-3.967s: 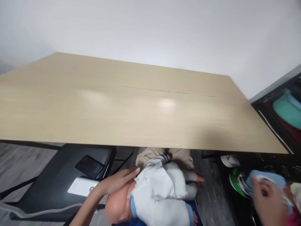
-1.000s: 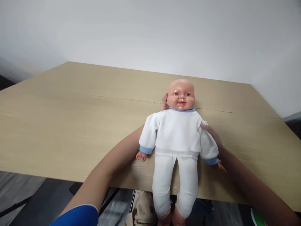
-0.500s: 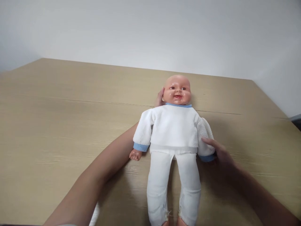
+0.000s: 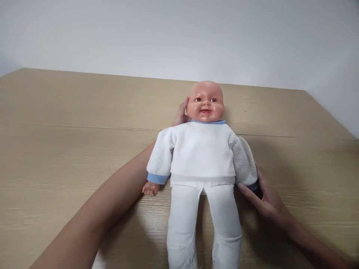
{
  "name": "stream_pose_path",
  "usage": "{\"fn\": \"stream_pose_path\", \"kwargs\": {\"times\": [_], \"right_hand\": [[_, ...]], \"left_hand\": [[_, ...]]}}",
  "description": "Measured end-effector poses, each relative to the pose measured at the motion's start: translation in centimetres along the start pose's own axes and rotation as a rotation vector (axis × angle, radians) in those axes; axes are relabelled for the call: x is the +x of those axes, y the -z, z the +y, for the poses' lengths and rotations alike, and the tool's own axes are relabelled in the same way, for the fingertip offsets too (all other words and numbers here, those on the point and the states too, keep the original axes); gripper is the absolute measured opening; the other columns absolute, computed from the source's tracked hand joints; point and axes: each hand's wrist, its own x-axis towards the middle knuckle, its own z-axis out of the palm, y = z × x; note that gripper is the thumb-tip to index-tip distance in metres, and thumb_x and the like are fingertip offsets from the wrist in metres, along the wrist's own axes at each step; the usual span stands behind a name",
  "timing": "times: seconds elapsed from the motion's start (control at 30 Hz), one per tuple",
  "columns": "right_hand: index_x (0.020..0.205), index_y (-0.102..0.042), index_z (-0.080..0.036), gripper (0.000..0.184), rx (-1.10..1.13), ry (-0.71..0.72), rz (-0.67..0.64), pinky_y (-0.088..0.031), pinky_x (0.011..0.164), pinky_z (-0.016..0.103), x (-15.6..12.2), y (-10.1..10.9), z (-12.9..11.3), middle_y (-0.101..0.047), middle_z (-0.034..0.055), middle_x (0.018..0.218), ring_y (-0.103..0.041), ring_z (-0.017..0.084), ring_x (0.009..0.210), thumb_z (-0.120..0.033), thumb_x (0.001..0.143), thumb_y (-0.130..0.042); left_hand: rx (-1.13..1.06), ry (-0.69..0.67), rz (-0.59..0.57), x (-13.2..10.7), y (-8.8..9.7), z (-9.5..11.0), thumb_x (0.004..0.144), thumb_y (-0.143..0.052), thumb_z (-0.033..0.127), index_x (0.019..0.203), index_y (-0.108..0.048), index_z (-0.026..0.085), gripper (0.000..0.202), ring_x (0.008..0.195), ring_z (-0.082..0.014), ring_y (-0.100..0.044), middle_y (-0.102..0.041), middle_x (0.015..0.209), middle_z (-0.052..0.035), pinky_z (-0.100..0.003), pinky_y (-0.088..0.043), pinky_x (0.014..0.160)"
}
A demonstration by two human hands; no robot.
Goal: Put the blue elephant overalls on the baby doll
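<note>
A baby doll (image 4: 203, 149) in a fleecy white top with blue collar and cuffs and white trousers lies face up along the table, its feet cut off by the lower frame edge. My left hand (image 4: 181, 112) reaches behind the doll's head and neck and supports it; most of its fingers are hidden there. Around the cuff of the doll's sleeve on the right, my right hand (image 4: 265, 198) is closed loosely, thumb in front and fingers along the outer side. The doll's hand (image 4: 150, 188) on the left side sticks out of its cuff beside my left forearm.
The light wooden table (image 4: 70, 157) has a thin seam running across it behind the doll's shoulders. A plain pale wall (image 4: 179, 37) rises beyond its far edge.
My right hand has slid down the doll's sleeve to the cuff. The doll and my left hand appear shifted slightly left and up, and the doll looks a little larger.
</note>
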Motion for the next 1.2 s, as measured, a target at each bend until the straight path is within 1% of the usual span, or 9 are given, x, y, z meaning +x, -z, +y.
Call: {"fn": "stream_pose_path", "kwargs": {"times": [0.07, 0.1, 0.17, 0.3, 0.5, 0.63, 0.77, 1.03, 1.2], "right_hand": [[0.162, -0.057, -0.031, 0.072, -0.107, 0.024, 0.02, -0.053, 0.129, 0.058, -0.1, -0.2, 0.1, -0.07, 0.0132, 0.161, -0.066, 0.04, 0.151, -0.063, 0.101, -0.08], [0.161, -0.057, -0.031, 0.071, -0.14, 0.029, 0.033, -0.056, 0.126, 0.057, -0.1, -0.3, 0.1, -0.071, 0.0132, 0.159, -0.068, 0.039, 0.148, -0.064, 0.102, -0.078], [0.159, -0.058, -0.032, 0.069, -0.18, 0.032, 0.057, -0.06, 0.121, 0.055, -0.1, -0.4, 0.1, -0.072, 0.0134, 0.158, -0.07, 0.04, 0.145, -0.066, 0.102, -0.077], [0.157, -0.058, -0.032, 0.069, -0.197, 0.013, 0.081, -0.063, 0.116, 0.054, 0.0, -0.4, 0.3, -0.072, 0.0136, 0.158, -0.072, 0.04, 0.142, -0.069, 0.102, -0.076], [0.161, -0.055, -0.032, 0.074, -0.177, -0.011, 0.069, -0.064, 0.114, 0.051, 0.0, -0.2, 0.6, -0.075, 0.0134, 0.155, -0.075, 0.039, 0.14, -0.069, 0.102, -0.077], [0.161, -0.055, -0.032, 0.072, -0.173, 0.0, 0.057, -0.064, 0.112, 0.049, 0.0, -0.2, 0.6, -0.075, 0.0134, 0.153, -0.075, 0.037, 0.137, -0.068, 0.103, -0.076], [0.161, -0.054, -0.031, 0.07, -0.158, 0.015, 0.037, -0.064, 0.112, 0.048, 0.2, -0.1, 0.7, -0.074, 0.0138, 0.154, -0.075, 0.036, 0.137, -0.067, 0.105, -0.075], [0.161, -0.054, -0.029, 0.071, -0.183, 0.039, 0.028, -0.064, 0.11, 0.048, 0.5, 0.1, 1.0, -0.074, 0.0153, 0.154, -0.074, 0.037, 0.137, -0.068, 0.105, -0.074], [0.16, -0.055, -0.03, 0.068, -0.193, 0.063, 0.029, -0.063, 0.112, 0.047, 0.6, 0.2, 1.0, -0.074, 0.0139, 0.152, -0.074, 0.035, 0.136, -0.066, 0.106, -0.073]], "left_hand": [[-0.001, -0.038, -0.021, 0.6, 0.4, -0.3, 0.116, -0.048, 0.069, 0.163, -0.063, 0.022, 0.068, 0.17, -0.0403, -0.049, -0.079, 0.155, -0.0065, -0.06, -0.029, 0.149], [0.011, -0.057, -0.031, 0.9, 0.7, -0.4, 0.115, -0.048, 0.068, 0.166, -0.06, 0.022, 0.07, 0.171, -0.0399, -0.048, -0.079, 0.154, -0.0055, -0.06, -0.029, 0.15], [0.062, -0.069, -0.056, 1.3, 1.5, -0.4, 0.113, -0.049, 0.069, 0.171, -0.057, 0.026, 0.072, 0.171, -0.0383, -0.048, -0.08, 0.153, -0.0028, -0.058, -0.034, 0.148], [0.153, -0.004, -0.143, 1.8, 3.0, -0.3, 0.105, -0.057, 0.079, 0.177, -0.051, 0.032, 0.086, 0.17, -0.0386, -0.049, -0.078, 0.156, -0.0006, -0.057, -0.042, 0.144], [0.182, 0.023, -0.227, 2.4, 3.8, -0.3, 0.101, -0.063, 0.081, 0.179, -0.046, 0.032, 0.094, 0.172, -0.0428, -0.044, -0.075, 0.16, -0.0014, -0.06, -0.036, 0.146], [0.212, 0.04, -0.257, 3.1, 4.3, -0.2, 0.1, -0.062, 0.083, 0.176, -0.052, 0.027, 0.095, 0.172, -0.0446, -0.043, -0.077, 0.158, -0.0054, -0.06, -0.033, 0.147], [0.224, 0.051, -0.276, 3.3, 4.4, -0.3, 0.101, -0.063, 0.08, 0.168, -0.061, 0.023, 0.087, 0.169, -0.044, -0.05, -0.08, 0.152, -0.0083, -0.059, -0.035, 0.147], [0.265, -0.018, -0.151, 1.6, 3.3, -0.3, 0.103, -0.073, 0.062, 0.142, -0.08, 0.019, 0.058, 0.162, -0.0416, -0.06, -0.084, 0.142, -0.0118, -0.056, -0.042, 0.144], [0.258, -0.061, -0.19, 1.5, 3.3, -0.3, 0.091, -0.089, 0.064, 0.14, -0.079, 0.019, 0.067, 0.163, -0.0439, -0.058, -0.08, 0.151, -0.0147, -0.056, -0.045, 0.142]]}}
